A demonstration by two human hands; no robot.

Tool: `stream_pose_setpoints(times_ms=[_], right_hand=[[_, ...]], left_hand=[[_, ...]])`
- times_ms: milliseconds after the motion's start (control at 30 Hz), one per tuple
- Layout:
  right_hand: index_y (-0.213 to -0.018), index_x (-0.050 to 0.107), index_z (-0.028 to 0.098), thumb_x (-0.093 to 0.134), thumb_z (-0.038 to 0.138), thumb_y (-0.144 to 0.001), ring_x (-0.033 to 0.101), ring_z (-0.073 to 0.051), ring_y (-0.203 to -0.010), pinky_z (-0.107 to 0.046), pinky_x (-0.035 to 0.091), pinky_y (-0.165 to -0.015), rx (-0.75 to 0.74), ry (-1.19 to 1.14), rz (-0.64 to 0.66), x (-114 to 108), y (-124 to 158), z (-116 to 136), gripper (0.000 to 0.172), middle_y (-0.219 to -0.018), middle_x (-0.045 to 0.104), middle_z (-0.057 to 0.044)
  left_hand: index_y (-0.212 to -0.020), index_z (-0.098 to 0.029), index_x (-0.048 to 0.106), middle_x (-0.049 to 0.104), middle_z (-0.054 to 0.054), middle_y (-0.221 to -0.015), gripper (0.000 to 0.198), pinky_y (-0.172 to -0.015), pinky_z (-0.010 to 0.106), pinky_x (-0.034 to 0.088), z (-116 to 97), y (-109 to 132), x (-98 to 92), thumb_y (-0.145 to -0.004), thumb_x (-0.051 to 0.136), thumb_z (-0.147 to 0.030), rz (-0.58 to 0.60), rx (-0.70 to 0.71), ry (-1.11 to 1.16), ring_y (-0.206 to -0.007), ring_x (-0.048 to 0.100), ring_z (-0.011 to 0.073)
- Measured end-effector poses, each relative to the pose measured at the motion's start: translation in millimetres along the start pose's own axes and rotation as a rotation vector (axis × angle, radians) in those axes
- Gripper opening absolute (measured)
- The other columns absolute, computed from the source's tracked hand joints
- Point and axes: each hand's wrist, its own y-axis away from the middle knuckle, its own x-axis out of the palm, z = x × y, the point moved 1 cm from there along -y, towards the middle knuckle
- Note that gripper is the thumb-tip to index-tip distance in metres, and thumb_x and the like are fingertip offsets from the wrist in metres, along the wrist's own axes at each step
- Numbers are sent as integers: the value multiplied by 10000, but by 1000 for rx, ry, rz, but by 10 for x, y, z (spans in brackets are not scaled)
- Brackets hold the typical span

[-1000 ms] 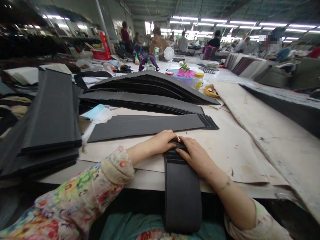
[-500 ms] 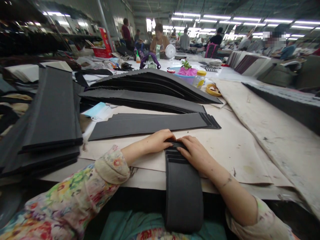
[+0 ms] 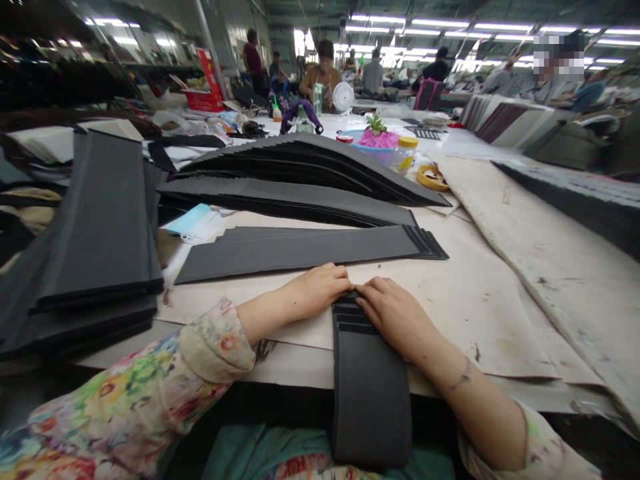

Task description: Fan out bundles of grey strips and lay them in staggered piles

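Note:
A fanned bundle of dark grey fabric-like strips [image 3: 373, 387] hangs over the near table edge towards my lap, its far ends stepped one behind another. My left hand [image 3: 320, 290] is closed at the far left corner of these strips, fingertips pinching the end. My right hand [image 3: 400, 317] grips the far right corner, with its thumb on top and fingers along the edge. The fingertips of both hands nearly meet there; what lies under them is partly hidden. Just beyond, a flat fan of similar strips [image 3: 300, 255] lies crosswise on the table.
Thick arched piles of strips [image 3: 320, 152] stand behind, and another stack [image 3: 95, 220] is at the left. A blue face mask [image 3: 193, 220], a tape roll [image 3: 433, 177] and a jar [image 3: 404, 157] lie around. Pale sheeting [image 3: 490, 300] covers the table. Several people work farther back.
Both hands remain at the far end of the strips, with small finger shifts; the left fingers are drawn closer together. The view has shifted slightly.

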Motion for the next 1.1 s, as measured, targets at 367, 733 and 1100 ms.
stream_pose_setpoints(times_ms=[367, 733, 1100], right_hand=[[-833, 600, 179, 354, 252, -901, 571, -184, -719, -300, 431, -636, 173, 184, -64, -27, 102, 102, 266, -780, 605, -63], [-826, 588, 183, 341, 260, -902, 557, -181, -753, -296, 414, -688, 175, 162, -96, 8, 120, 55, 269, -814, 598, -66], [-826, 567, 188, 435, 406, -830, 527, -243, -922, -398, 374, -865, 359, -531, -165, -38, 89, -170, 254, -899, 600, -86]], left_hand=[[-1149, -178, 514, 549, 64, -1048, 328, -877, 294, 385, 6, 279, 34, -889, 328, -105, -69, -62, 29, -976, 460, 167], [-1132, -135, 527, 541, 87, -1177, 377, -973, 315, 355, -384, 515, -140, -887, 387, -385, -177, -376, 177, -1107, 461, 178], [-1331, -142, 331, 284, 93, -1417, 713, -1065, 491, 206, -948, 699, 158, -794, 391, -606, -59, -507, 55, -1287, 283, 261]])
